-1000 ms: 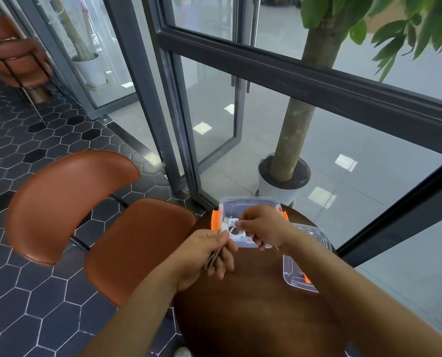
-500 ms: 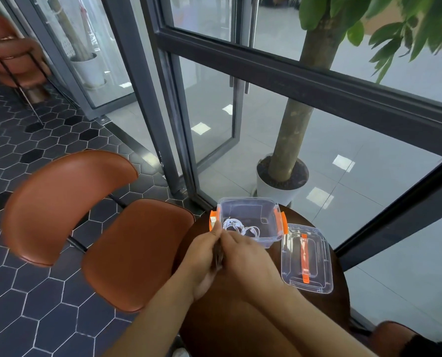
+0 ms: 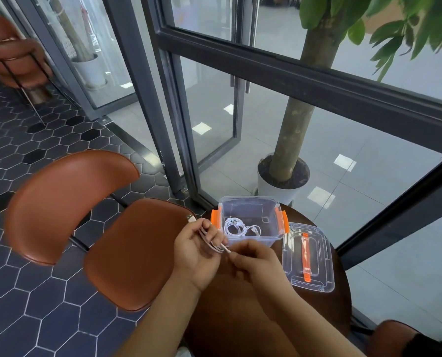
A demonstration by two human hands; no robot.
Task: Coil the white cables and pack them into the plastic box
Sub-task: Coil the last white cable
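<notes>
Over the round worktop [image 3: 230, 313], just short of the clear plastic box [image 3: 249, 204], my left hand [image 3: 199, 253] grips a folded white cable [image 3: 210, 244], fingers curled round its loops. My right hand [image 3: 256, 261] pinches the loose end. I judge the springy loops could fan open if either grip slackens, or the USB plug [image 3: 190, 219] could snag the rim. Coiled white cables [image 3: 236, 228] already lie in the box; its lid [image 3: 317, 275] lies beside it.
</notes>
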